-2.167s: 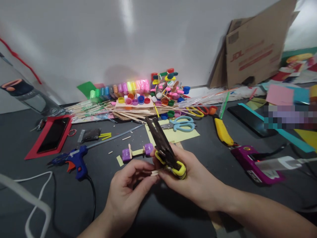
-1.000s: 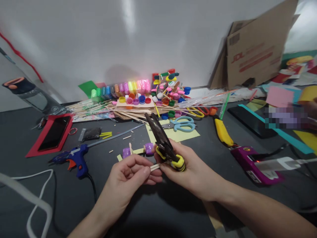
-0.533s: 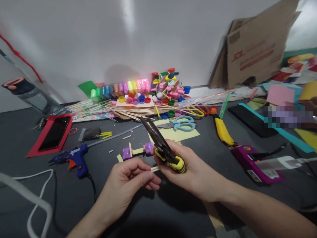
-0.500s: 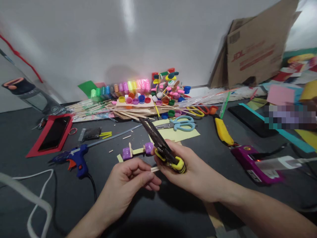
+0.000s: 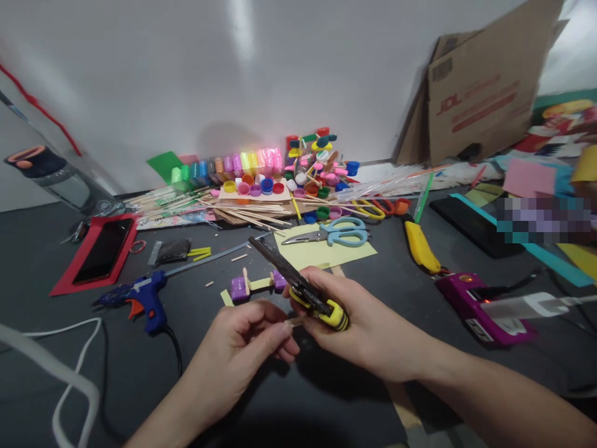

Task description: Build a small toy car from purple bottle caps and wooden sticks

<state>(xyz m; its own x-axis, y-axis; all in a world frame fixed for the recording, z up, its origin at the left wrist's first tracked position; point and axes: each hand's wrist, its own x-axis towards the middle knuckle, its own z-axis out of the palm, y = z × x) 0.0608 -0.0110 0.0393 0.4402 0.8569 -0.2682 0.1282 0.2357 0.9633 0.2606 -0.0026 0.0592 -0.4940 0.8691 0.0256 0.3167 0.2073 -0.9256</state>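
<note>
My right hand (image 5: pixel 359 323) grips dark-bladed scissors (image 5: pixel 291 270) with yellow and black handles, the blades together and pointing up and left. Between the thumb and fingers of my left hand (image 5: pixel 252 342) is a small wooden stick (image 5: pixel 295 322), whose other end reaches my right hand's fingers. Just beyond both hands lie a purple piece (image 5: pixel 240 288) with a short wooden peg and a second purple piece (image 5: pixel 279 280), a pale yellow strip (image 5: pixel 260 284) between them. My right hand partly hides the second one.
A blue glue gun (image 5: pixel 152 302) lies left. Blue-handled scissors (image 5: pixel 347 232) rest on yellow paper (image 5: pixel 303 254) behind the hands. A yellow cutter (image 5: pixel 420 247) and purple device (image 5: pixel 485 311) are at right. Paint pots (image 5: pixel 255 186) and sticks line the back wall.
The dark blades have tipped lower and to the left, uncovering more of the blue-handled scissors. Both hands have shifted slightly, with the stick still between my left fingers.
</note>
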